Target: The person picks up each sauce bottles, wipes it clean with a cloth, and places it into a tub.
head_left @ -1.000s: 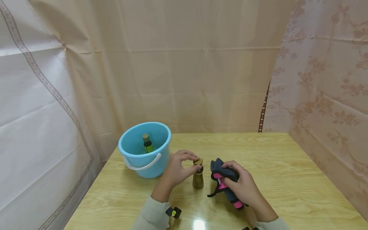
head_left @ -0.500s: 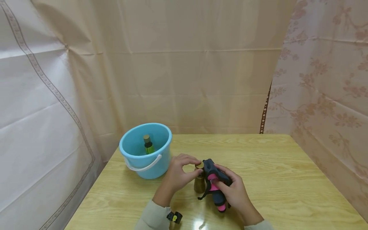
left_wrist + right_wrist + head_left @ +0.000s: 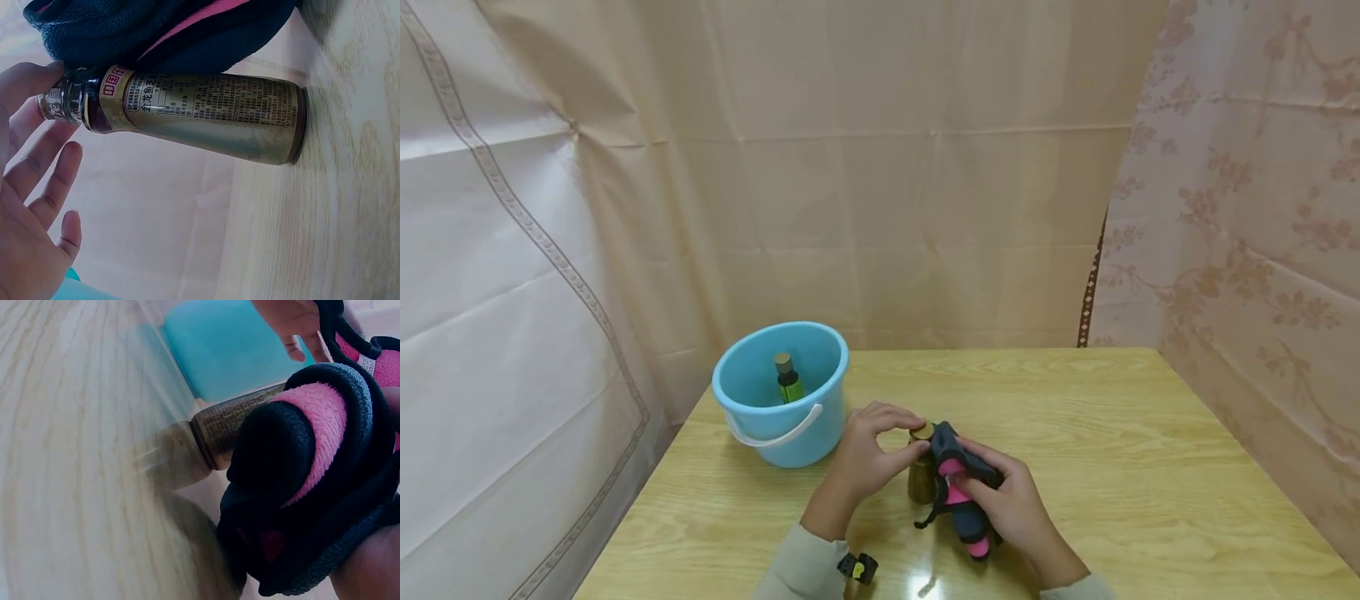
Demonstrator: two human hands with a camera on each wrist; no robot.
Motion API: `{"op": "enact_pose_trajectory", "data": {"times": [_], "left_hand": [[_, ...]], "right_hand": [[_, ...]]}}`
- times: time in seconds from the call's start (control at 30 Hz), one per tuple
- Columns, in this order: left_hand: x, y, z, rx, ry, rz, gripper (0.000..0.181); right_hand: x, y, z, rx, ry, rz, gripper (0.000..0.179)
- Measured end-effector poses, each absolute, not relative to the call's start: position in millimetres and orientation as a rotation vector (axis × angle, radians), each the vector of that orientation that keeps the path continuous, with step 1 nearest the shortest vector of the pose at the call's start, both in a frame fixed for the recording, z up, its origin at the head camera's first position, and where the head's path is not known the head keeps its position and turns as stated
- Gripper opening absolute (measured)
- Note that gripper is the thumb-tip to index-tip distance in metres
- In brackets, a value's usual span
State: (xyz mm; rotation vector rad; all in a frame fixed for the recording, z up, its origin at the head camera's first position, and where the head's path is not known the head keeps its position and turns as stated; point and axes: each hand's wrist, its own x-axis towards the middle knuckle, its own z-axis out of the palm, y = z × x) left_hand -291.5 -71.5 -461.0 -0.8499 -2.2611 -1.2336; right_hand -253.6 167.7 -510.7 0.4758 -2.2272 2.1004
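Observation:
A glass bottle [image 3: 212,115] with a gold printed label and a gold cap stands upright on the table. My left hand [image 3: 868,454] pinches it at the cap and neck between thumb and fingers; in the left wrist view the lower fingers [image 3: 59,181] hang free of it. My right hand [image 3: 1011,504] grips a bunched, rolled cloth [image 3: 966,492], dark blue-grey and pink with black edging, thumb on the pink side. The cloth is up against the bottle's right side and hides part of it. A thin black strap or edge dangles from the cloth near the bottle's base.
Left of the hands stands a light blue bucket [image 3: 831,408] with a white handle [image 3: 786,433]. Inside it is a dark bottle [image 3: 787,382] with a green label. The wood-grain table [image 3: 1075,417] has curtains behind and at both sides.
My right hand has brought the cloth leftward against the bottle, turning it more upright. My left hand keeps its pinch on the bottle's top, moving slightly right and down. Little differs over the last half second.

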Motion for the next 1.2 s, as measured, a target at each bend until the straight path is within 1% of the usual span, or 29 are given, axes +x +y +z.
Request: {"op": "enact_pose_trajectory", "data": {"times": [0.47, 0.73, 1.2], "left_hand": [[-290.2, -67.7, -463.8, -0.839, -2.256, -1.159, 0.024], [-290.2, -67.6, -465.1, -0.875, -2.155, -1.095, 0.023], [-292.0, -65.6, -467.1, -0.842, -2.170, -1.138, 0.023]], "right_hand": [[-252.0, 172.6, -513.9, 0.403, -2.328, 2.075, 0.047], [-251.6, 171.0, -509.8, 0.403, -2.348, 2.102, 0.044], [-252.5, 170.3, -514.3, 0.371, -2.438, 2.074, 0.043]]}}
